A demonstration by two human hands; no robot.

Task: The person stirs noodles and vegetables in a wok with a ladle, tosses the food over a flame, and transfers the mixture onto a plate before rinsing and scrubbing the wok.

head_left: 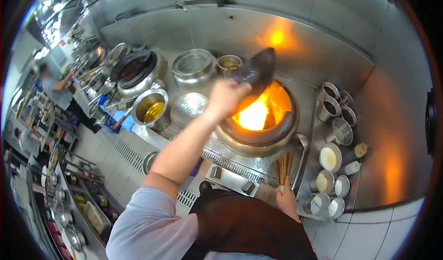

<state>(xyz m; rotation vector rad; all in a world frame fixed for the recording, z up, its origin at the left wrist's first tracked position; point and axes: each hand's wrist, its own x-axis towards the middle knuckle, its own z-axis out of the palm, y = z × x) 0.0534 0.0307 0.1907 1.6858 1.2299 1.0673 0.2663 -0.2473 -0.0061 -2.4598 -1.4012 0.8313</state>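
My left hand [226, 96] is closed on the near edge of a dark wok [258, 73], which is tipped up on its side above the burner. Flames fill the round wok burner [288, 133] just below and to the right of it. In my right hand [287, 201], low at the right, is a bamboo wok brush [284, 165], its bristles pointing away from me. A ladle [302, 141] lies along the stove's right edge, beyond the brush. The wok's inside is mostly hidden from me.
Left of the burner stand a perforated strainer [189, 108], a pot of yellow oil [150, 111] and a second wok [134, 68]. Several seasoning tins [330, 156] line the right side. Control knobs [249, 187] sit at the front. Another person [57, 91] works far left.
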